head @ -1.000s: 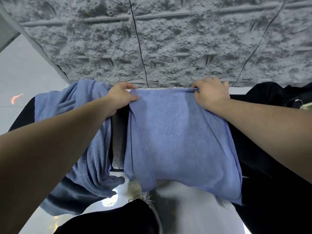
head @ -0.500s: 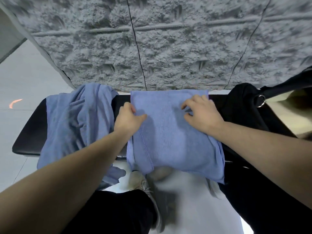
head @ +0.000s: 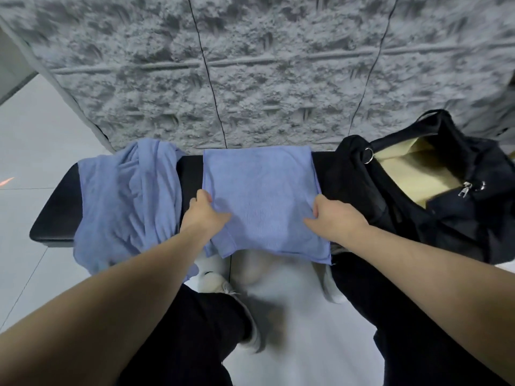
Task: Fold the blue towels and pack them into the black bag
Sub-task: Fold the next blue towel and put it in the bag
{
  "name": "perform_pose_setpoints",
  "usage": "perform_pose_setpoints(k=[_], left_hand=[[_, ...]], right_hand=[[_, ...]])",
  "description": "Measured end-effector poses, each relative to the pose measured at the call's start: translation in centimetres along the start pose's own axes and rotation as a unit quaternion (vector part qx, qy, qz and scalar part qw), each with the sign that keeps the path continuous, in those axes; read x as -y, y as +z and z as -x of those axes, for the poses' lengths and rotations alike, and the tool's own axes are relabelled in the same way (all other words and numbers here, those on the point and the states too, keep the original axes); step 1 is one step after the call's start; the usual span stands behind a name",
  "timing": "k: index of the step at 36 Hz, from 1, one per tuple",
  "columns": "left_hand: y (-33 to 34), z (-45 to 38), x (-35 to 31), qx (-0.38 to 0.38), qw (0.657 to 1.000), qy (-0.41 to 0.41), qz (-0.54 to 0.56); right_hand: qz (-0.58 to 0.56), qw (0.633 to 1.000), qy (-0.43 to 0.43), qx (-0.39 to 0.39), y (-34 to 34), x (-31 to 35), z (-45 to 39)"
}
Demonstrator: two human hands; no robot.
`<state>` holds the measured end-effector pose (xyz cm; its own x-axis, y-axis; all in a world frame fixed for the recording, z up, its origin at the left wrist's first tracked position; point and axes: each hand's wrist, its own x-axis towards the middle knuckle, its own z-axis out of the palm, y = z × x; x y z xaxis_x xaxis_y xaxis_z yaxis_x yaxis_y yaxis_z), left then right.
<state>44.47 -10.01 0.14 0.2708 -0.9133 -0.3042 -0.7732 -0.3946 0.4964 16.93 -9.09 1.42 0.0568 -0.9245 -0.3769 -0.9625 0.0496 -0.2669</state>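
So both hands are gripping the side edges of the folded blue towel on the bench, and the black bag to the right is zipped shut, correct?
Not quite. The black bag is open: the head view shows its tan lining. The rest holds: the left hand and right hand grip the side edges of the folded blue towel on the bench.

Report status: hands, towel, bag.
Left hand and right hand grip folded towel edges on bench. Black bag open. Unfolded towel waits.

A rough grey textured wall [head: 278, 79] fills the far side, with two thin black cables [head: 207, 71] running down it. A black padded bench [head: 55, 207] stands against it on a pale, glossy tiled floor [head: 36, 135] with faint seams.
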Motion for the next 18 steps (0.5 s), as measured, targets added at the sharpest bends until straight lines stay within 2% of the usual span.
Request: perform_pose_setpoints(k=[3, 7, 11, 15, 18], left_hand=[[-0.1, 0.4, 0.3, -0.005, 0.999, 0.007, -0.035], [-0.5, 0.8, 0.8, -0.025, 0.999, -0.005, -0.033], [-0.6, 0.8, 2.1, -0.015, 0.999, -0.003, 0.037], [-0.8, 0.9, 2.1, -0.02, 0.989, -0.055, 0.134], [-1.1, 1.1, 2.1, -0.021, 0.988, -0.072, 0.135]], right_hand=[[0.004, 0.999, 0.014, 0.033, 0.4, 0.0, 1.0], [-0.02, 0.999, 0.032, 0.032, 0.6, 0.0, 2.0], [-0.009, 0.999, 0.03, 0.022, 0.9, -0.1, 2.7], [-0.029, 0.998, 0.05, 0.032, 1.4, -0.3, 3.4], [-0.082, 0.99, 0.095, 0.061, 1.9, -0.6, 4.0]])
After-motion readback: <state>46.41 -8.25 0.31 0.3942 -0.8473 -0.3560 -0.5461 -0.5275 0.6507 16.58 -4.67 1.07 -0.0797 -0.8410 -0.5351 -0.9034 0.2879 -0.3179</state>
